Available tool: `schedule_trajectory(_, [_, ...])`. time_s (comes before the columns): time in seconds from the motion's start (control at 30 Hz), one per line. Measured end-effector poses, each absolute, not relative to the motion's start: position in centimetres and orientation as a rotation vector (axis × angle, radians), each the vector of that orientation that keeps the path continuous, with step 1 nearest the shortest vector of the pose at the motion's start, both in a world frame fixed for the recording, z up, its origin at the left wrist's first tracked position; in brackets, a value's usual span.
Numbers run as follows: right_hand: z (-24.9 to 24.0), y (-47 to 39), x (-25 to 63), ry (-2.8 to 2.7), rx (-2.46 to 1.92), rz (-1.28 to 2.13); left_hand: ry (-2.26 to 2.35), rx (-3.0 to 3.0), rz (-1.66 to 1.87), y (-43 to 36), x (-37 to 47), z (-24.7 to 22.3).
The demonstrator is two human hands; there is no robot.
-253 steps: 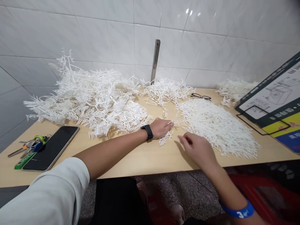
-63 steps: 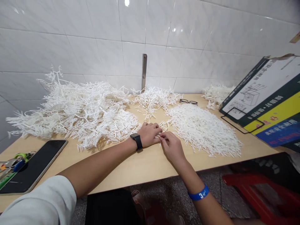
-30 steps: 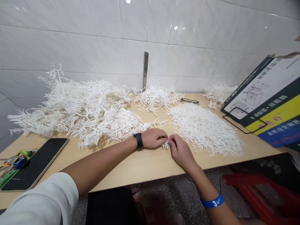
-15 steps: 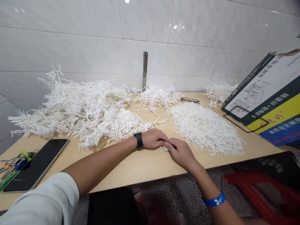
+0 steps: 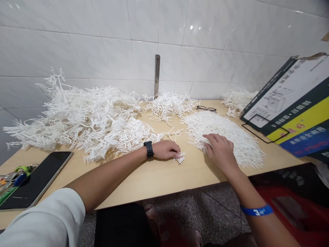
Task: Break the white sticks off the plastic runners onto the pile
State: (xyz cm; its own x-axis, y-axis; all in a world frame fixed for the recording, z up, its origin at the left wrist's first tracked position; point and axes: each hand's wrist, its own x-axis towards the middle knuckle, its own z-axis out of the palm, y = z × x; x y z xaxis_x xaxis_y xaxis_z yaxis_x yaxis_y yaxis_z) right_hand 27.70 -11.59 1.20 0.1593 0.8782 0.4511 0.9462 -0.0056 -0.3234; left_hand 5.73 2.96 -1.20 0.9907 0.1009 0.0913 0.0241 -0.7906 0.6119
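Note:
In the head view, my left hand [image 5: 167, 150] rests near the middle of the table with its fingers closed on a small white plastic branched piece [image 5: 181, 158]. Short prongs of that piece stick out past the fingertips. My right hand [image 5: 221, 151] is over the near left side of a flat heap of small white plastic pieces [image 5: 239, 144], its thumb and fingers apart. I see nothing between them. Left of my left hand spreads a large tangled pile of white branched plastic sprigs [image 5: 95, 116]. A smaller sprig pile [image 5: 171, 104] lies behind, by the wall.
A phone [image 5: 38, 180] and keys [image 5: 15, 178] lie at the table's left. Eyeglasses [image 5: 206, 108] sit behind the flat heap. A printed cardboard box [image 5: 290, 106] leans at the right, another white pile [image 5: 238, 99] beside it. A metal bracket [image 5: 157, 75] stands against the tiled wall.
My right hand has parted from my left, moved right to the flat heap and opened. My left hand stays in place, and the white piece in it now shows more.

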Motion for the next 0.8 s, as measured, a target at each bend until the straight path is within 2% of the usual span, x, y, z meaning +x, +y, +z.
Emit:
schedule_trajectory(0.17, [1.4,-11.2,23.5,-1.892,-1.813,0.371,0.111,2.479,0.176,2.7,5.7,-1.1])
schedule_trajectory(0.27, [1.3,-10.8,21.6,-2.029,-1.784,0.477,0.103,2.512,0.200,2.5,5.7,-1.0])
schedule_trajectory(0.43, [1.6,-10.2,22.0,-2.103,-1.593,0.891,0.068,2.512,0.187,2.4,5.7,-0.9])
schedule_trajectory(0.63, [1.2,-10.5,22.9,-2.057,-1.493,1.008,-0.057,2.489,0.180,2.3,6.1,-1.0])
schedule_trajectory(0.8, [2.3,-11.1,24.8,-2.077,-1.528,0.887,-0.059,2.438,0.149,2.6,6.2,-1.2])
